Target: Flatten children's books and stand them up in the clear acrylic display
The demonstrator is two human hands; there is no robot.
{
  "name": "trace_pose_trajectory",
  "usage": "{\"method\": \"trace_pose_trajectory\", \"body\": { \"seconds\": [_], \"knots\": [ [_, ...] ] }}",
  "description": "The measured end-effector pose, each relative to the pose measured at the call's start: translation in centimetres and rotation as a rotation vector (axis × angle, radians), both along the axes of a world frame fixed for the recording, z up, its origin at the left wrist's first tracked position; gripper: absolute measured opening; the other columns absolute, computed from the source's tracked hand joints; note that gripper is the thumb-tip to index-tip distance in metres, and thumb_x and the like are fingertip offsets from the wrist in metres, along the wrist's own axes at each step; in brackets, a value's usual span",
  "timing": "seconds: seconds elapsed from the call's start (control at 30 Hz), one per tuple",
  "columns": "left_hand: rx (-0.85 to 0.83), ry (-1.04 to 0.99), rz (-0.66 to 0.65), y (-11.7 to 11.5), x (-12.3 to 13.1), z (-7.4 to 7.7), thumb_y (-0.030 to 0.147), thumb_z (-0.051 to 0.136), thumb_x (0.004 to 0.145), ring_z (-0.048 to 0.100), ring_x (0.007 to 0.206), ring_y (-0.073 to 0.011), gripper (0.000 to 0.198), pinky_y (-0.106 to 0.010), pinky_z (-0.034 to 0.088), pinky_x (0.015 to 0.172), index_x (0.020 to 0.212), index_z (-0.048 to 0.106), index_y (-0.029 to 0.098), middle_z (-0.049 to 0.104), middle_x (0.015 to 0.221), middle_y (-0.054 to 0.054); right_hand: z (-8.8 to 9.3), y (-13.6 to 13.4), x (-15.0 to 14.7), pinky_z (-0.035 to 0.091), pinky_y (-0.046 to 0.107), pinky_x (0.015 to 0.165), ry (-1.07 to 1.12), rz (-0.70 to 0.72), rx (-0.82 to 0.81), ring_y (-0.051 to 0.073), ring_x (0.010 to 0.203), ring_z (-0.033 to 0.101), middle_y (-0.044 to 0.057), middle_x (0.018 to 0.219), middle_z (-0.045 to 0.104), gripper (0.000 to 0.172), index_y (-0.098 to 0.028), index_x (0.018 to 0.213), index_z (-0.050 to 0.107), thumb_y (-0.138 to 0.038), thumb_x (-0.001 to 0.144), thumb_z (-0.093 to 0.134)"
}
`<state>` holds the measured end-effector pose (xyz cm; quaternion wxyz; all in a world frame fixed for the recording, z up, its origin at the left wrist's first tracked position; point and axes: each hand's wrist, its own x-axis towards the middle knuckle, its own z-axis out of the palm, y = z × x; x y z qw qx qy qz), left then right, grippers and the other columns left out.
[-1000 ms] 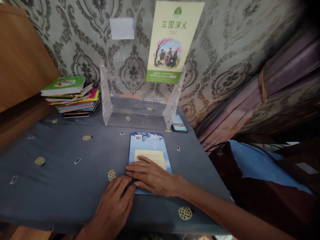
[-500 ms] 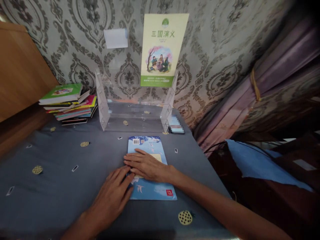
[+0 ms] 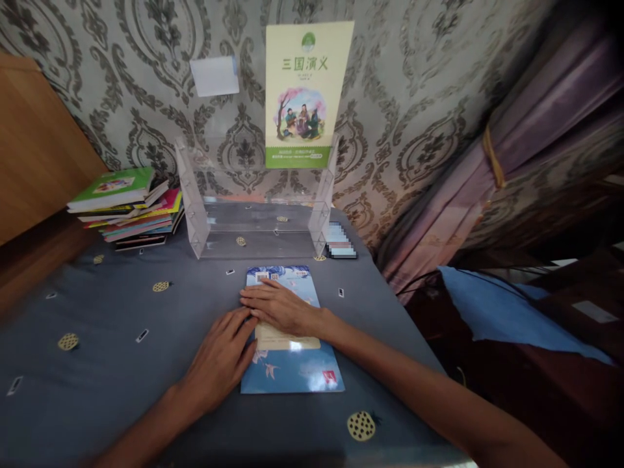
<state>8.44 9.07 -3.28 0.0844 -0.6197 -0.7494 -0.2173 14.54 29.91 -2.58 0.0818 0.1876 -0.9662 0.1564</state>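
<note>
A blue book [image 3: 292, 364] lies flat on the grey patterned tablecloth [image 3: 97, 364], back cover up. My right hand [image 3: 280, 309] rests flat on its upper half, fingers stretched out toward the left edge. My left hand [image 3: 221, 357] lies beside the book's left edge, fingers extended and touching that edge next to my right fingertips. Behind the book stands a clear acrylic display rack [image 3: 258, 208]. A green-and-cream book [image 3: 305, 94] stands upright on the rack's top tier.
A stack of colourful books [image 3: 129, 208] sits at the back left beside a wooden panel [image 3: 34, 143]. A white paper note [image 3: 214, 75] is stuck on the patterned wallpaper. A purple curtain [image 3: 487, 156] and blue cloth [image 3: 497, 312] lie to the right, past the table edge.
Both hands have slid farther up the blue book toward the rack, uncovering its lower half. The view has shifted a little.
</note>
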Motion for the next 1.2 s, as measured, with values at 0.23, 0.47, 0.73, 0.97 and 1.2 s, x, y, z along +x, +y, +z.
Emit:
{"method": "trace_pose_trajectory", "body": {
  "seconds": [0.23, 0.47, 0.73, 0.97, 1.2],
  "knots": [
    [0.008, -0.020, 0.009, 0.7, -1.2, -0.1, 0.027, 0.046, 0.099, 0.059, 0.120, -0.0258, 0.037, -0.046, 0.052, 0.101, 0.134, 0.054, 0.017, 0.061, 0.131, -0.013, -0.2, 0.8, -1.5, 0.030, 0.044, 0.120, 0.014, -0.082, 0.015, 0.017, 0.139, 0.048, 0.008, 0.146, 0.057, 0.037, -0.019, 0.137, 0.058, -0.025, 0.106, 0.038],
    [0.000, -0.034, 0.016, 1.6, -2.3, -0.4, 0.030, 0.044, 0.100, 0.058, 0.122, -0.0254, 0.040, -0.047, 0.050, 0.103, 0.138, 0.051, 0.018, 0.060, 0.134, -0.013, -0.6, 1.2, -2.6, 0.035, 0.045, 0.119, 0.037, -0.140, 0.044, 0.018, 0.141, 0.045, 0.010, 0.149, 0.053, 0.037, -0.018, 0.139, 0.055, -0.021, 0.105, 0.040],
    [-0.023, -0.013, 0.040, 3.4, -4.7, -0.8, 0.032, 0.043, 0.100, 0.058, 0.123, -0.0275, 0.039, -0.048, 0.049, 0.101, 0.135, 0.051, 0.015, 0.060, 0.135, -0.014, -0.7, 0.9, -2.9, 0.035, 0.047, 0.118, 0.024, -0.276, 0.040, 0.024, 0.142, 0.044, 0.016, 0.149, 0.052, 0.040, -0.009, 0.140, 0.053, -0.021, 0.105, 0.039],
    [-0.047, 0.049, 0.009, 5.1, -6.5, -0.9, 0.034, 0.042, 0.101, 0.055, 0.128, -0.0288, 0.040, -0.050, 0.046, 0.103, 0.135, 0.048, 0.014, 0.057, 0.139, -0.017, -1.5, 1.3, -3.0, 0.035, 0.046, 0.118, 0.036, -0.354, 0.015, 0.024, 0.143, 0.043, 0.017, 0.150, 0.050, 0.042, -0.010, 0.143, 0.049, -0.018, 0.103, 0.039],
    [-0.113, 0.079, -0.057, 6.3, -7.4, -0.1, 0.036, 0.042, 0.100, 0.047, 0.138, -0.0284, 0.026, -0.048, 0.044, 0.105, 0.113, 0.055, 0.018, 0.059, 0.138, -0.016, -1.8, 2.1, -2.8, 0.041, 0.042, 0.114, 0.088, -0.374, -0.056, 0.024, 0.141, 0.045, 0.017, 0.147, 0.053, 0.041, -0.012, 0.141, 0.052, -0.018, 0.101, 0.044]
  ]
}}
